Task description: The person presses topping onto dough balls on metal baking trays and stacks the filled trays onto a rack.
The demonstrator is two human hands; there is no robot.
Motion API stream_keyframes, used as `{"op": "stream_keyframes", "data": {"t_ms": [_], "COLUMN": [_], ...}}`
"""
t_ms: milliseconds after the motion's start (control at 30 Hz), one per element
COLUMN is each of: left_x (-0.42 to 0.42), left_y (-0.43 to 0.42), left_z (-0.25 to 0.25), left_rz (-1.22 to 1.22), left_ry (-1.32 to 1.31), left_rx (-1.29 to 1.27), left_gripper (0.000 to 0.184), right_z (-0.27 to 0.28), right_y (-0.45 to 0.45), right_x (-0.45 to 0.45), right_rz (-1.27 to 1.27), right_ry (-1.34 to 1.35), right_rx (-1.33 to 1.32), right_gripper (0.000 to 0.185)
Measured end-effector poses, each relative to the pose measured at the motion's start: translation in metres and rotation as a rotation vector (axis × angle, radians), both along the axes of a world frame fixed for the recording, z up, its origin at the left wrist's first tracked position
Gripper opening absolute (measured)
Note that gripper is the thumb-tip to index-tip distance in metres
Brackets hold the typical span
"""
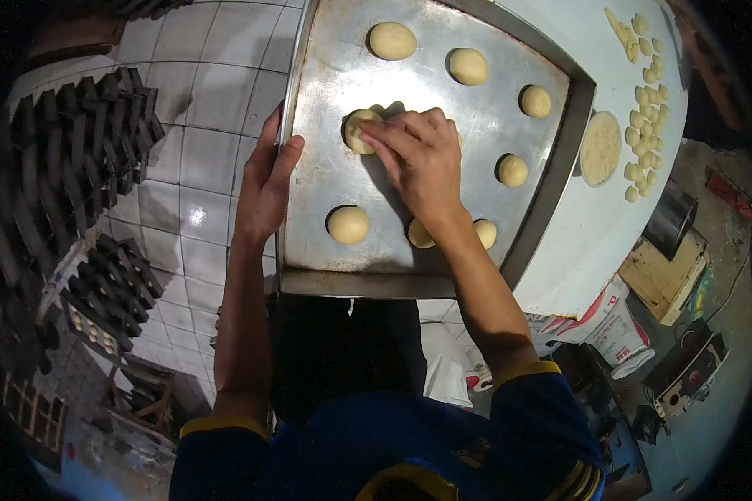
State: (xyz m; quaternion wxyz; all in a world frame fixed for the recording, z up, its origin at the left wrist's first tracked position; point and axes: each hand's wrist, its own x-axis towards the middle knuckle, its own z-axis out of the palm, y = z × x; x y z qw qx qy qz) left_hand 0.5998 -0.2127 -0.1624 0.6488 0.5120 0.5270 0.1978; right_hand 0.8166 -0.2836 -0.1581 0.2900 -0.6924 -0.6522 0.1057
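Note:
A metal tray [368, 282] holds several round pale dough balls, spaced apart. My left hand [267, 179] grips the tray's left rim, thumb on top and fingers around the outside. Over the tray, my right hand [422, 159] has its thumb and fingers closed on a dough ball [360, 132] left of the tray's middle. Another dough ball [348, 225] lies below it, near the front left. Partly behind my right wrist are two more balls, one of them [485, 233] to its right. A ball [393, 41] sits near the far side.
Right of the tray, a pale table [597, 242] bears a round dish [600, 149] of crumbly pale stuff and several small dough pieces [641, 121]. Dark stacked racks [83, 142] stand at the left beside a tiled wall. A printed sack [614, 330] is at the lower right.

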Motion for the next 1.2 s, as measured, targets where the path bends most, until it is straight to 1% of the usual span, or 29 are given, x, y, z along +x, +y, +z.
{"op": "stream_keyframes", "data": {"t_ms": [33, 67, 133, 167, 233, 267, 333, 367, 433, 467, 500, 533, 567, 600, 667, 700, 767, 800, 867, 1033, 1100, 1133, 1200], "left_x": [0.001, 0.002, 0.002, 0.001, 0.001, 0.001, 0.001, 0.001, 0.001, 0.001, 0.002, 0.004, 0.004, 0.002, 0.000, 0.000, 0.003, 0.004, 0.005, 0.006, 0.006, 0.007, 0.006], "left_y": [-0.001, -0.001, 0.000, 0.000, 0.000, 0.000, -0.001, -0.001, -0.001, -0.002, -0.001, -0.001, -0.001, -0.002, -0.002, -0.003, -0.003, -0.003, -0.003, -0.004, -0.004, -0.004, -0.005], "left_z": [0.000, 0.001, 0.002, 0.002, 0.001, 0.001, 0.000, 0.001, 0.001, 0.002, 0.004, 0.006, 0.003, -0.001, -0.003, -0.002, 0.000, 0.001, 0.002, -0.001, 0.000, 0.000, 0.001], "left_rz": [-0.002, -0.002, 0.000, 0.003, 0.012, 0.010, 0.010, 0.006, -0.015, -0.019, -0.013, -0.011, -0.023, -0.021, -0.016, -0.013, -0.018, -0.011, -0.013, 0.000, -0.004, -0.005, -0.007], "left_ry": [-0.007, -0.010, 0.002, 0.003, -0.034, -0.035, -0.042, -0.042, 0.049, 0.053, 0.064, 0.071, 0.067, 0.055, 0.044, 0.082, 0.118, 0.095, 0.072, 0.098, 0.075, 0.053, 0.055], "left_rx": [0.001, -0.002, -0.030, -0.031, -0.052, -0.052, -0.062, -0.062, 0.014, 0.012, 0.005, 0.000, 0.001, -0.001, 0.002, 0.013, 0.025, 0.013, -0.003, 0.037, 0.038, 0.036, 0.036], "left_gripper": [0.061, 0.061, 0.061, 0.061, 0.061, 0.061, 0.063, 0.063, 0.064, 0.064, 0.066, 0.067, 0.067, 0.069, 0.072, 0.074, 0.076, 0.076, 0.076, 0.074, 0.074, 0.074, 0.073], "right_z": [-0.006, -0.010, -0.013, -0.012, -0.003, -0.002, 0.001, 0.007, 0.025, 0.018, 0.034, 0.024, 0.030, 0.027, 0.024, 0.027, 0.031, 0.029, 0.024, 0.033, 0.042, 0.041, 0.035], "right_y": [-0.001, -0.005, -0.008, -0.011, -0.021, -0.026, -0.035, -0.038, -0.040, -0.048, -0.050, -0.064, -0.076, -0.096, -0.131, -0.136, -0.140, -0.141, -0.141, -0.138, -0.136, -0.137, -0.140], "right_x": [0.000, 0.001, 0.001, -0.001, -0.007, -0.008, -0.009, -0.002, 0.028, 0.052, 0.079, 0.125, 0.160, 0.202, 0.271, 0.284, 0.302, 0.307, 0.315, 0.318, 0.310, 0.307, 0.296], "right_rz": [0.021, 0.021, 0.067, 0.069, 0.091, 0.089, 0.095, 0.111, 0.063, -0.102, -0.329, -0.433, -0.581, -0.673, -0.839, -0.842, -0.916, -0.924, -0.842, -0.756, -0.847, -0.848, -0.788], "right_ry": [-0.097, -0.100, -0.146, -0.144, -0.213, -0.214, -0.205, -0.081, 0.065, 0.019, 0.062, -0.013, -0.136, -0.237, -0.281, -0.281, -0.205, -0.205, -0.336, -0.382, -0.167, -0.170, 0.113], "right_rx": [0.013, 0.010, 0.000, -0.002, -0.122, -0.123, -0.205, -0.205, -0.156, -0.021, -0.080, 0.044, 0.049, 0.073, -0.140, -0.142, -0.379, -0.383, -0.445, -0.452, -0.327, -0.325, -0.096], "right_gripper": [0.024, 0.024, 0.033, 0.033, 0.049, 0.049, 0.060, 0.062, 0.060, 0.045, 0.033, 0.028, 0.024, 0.026, 0.028, 0.028, 0.034, 0.034, 0.037, 0.038, 0.038, 0.038, 0.037]}}
